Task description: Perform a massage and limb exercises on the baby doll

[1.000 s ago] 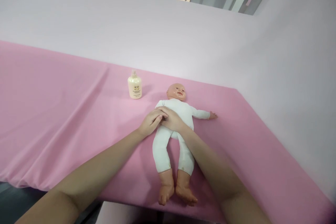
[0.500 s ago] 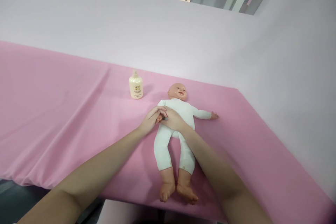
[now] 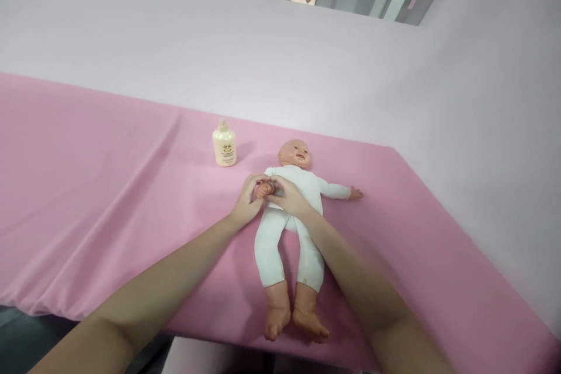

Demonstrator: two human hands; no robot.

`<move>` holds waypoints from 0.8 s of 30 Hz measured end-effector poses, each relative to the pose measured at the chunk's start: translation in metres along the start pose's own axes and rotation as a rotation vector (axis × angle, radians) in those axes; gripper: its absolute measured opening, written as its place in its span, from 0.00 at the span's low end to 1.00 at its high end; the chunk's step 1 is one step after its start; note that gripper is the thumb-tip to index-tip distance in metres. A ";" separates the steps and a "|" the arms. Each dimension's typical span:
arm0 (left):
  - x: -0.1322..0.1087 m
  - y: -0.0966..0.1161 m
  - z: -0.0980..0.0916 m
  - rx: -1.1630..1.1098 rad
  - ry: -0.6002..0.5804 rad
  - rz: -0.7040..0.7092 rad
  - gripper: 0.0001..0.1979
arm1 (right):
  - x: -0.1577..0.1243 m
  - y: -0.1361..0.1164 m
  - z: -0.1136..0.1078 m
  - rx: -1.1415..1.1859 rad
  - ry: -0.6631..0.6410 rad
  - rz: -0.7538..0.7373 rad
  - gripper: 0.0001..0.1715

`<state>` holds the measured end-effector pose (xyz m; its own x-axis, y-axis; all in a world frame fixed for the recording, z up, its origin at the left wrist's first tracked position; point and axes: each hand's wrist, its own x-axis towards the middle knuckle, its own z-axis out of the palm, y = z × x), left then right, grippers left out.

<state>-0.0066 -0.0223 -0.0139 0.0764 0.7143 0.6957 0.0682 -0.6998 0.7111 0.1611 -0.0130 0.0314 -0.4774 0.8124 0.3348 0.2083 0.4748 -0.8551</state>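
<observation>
A baby doll (image 3: 294,210) in a white bodysuit lies on its back on the pink cloth (image 3: 109,187), head away from me, bare feet near the front edge. My left hand (image 3: 246,203) and my right hand (image 3: 289,198) meet at the doll's arm on my left side. Both have their fingers closed around the doll's small hand (image 3: 265,189), which is lifted a little off the cloth. The doll's other arm (image 3: 339,191) lies stretched out to the right.
A small cream lotion bottle (image 3: 224,144) stands upright on the cloth just behind and left of the doll. A pale pink wall (image 3: 263,58) runs behind the table and along its right side. The front edge of the cloth hangs over at the bottom.
My hands lay flat over the doll's arm a second ago. Now their fingers have curled around the doll's hand and raised it slightly, so it shows between them.
</observation>
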 end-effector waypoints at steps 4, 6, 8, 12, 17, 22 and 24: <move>-0.002 -0.005 0.000 -0.088 -0.083 -0.019 0.27 | -0.001 0.005 0.000 0.081 -0.014 0.033 0.22; -0.002 -0.008 0.000 -0.105 -0.090 -0.077 0.30 | 0.000 0.008 0.000 0.141 -0.042 0.019 0.21; -0.001 -0.009 -0.001 -0.095 -0.090 -0.138 0.32 | 0.000 0.011 0.000 0.203 -0.073 0.004 0.21; 0.000 -0.004 -0.003 -0.033 -0.110 -0.236 0.28 | 0.000 0.013 -0.002 0.245 -0.098 -0.006 0.21; 0.004 0.009 -0.004 -0.023 -0.109 -0.259 0.20 | -0.001 0.010 -0.004 0.228 -0.122 0.026 0.19; 0.006 0.012 -0.003 -0.076 -0.048 -0.272 0.20 | -0.001 0.006 -0.003 0.229 -0.101 0.045 0.18; 0.007 0.012 -0.003 -0.101 -0.026 -0.275 0.20 | -0.001 0.005 -0.002 0.246 -0.109 0.035 0.19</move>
<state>-0.0077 -0.0260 -0.0003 0.0945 0.8759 0.4732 -0.0093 -0.4746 0.8802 0.1644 -0.0111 0.0274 -0.5652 0.7796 0.2699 0.0191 0.3395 -0.9404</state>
